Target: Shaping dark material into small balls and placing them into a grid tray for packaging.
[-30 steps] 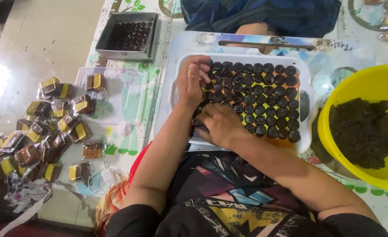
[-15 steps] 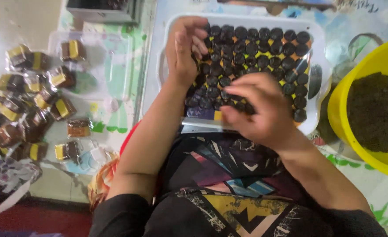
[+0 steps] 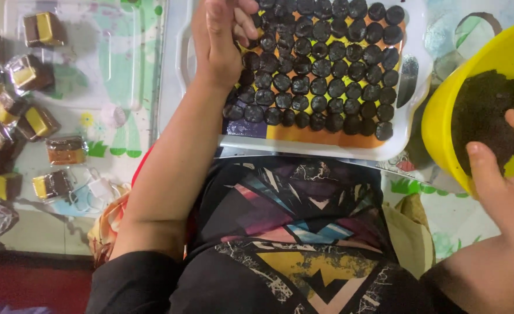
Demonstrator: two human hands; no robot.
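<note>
Over at three o'clock, the right hand [image 3: 504, 186] dipped spread fingers into the yellow bowl [image 3: 443, 110], touching the dark crumb mixture [image 3: 486, 110]. Up at twelve o'clock, the left hand [image 3: 222, 38] curled loosely, fingertips resting on the dark round pieces [image 3: 327, 70] filling the white tray [image 3: 303, 145]. Wrapped sweets [image 3: 36, 119] lay at nine o'clock on the tabletop [image 3: 123, 134].

Glossy yellow plastic bowl [image 3: 443, 104] holds matt, crumbly dark mix [image 3: 484, 116]; tray [image 3: 321, 146] smooth plastic.
</note>
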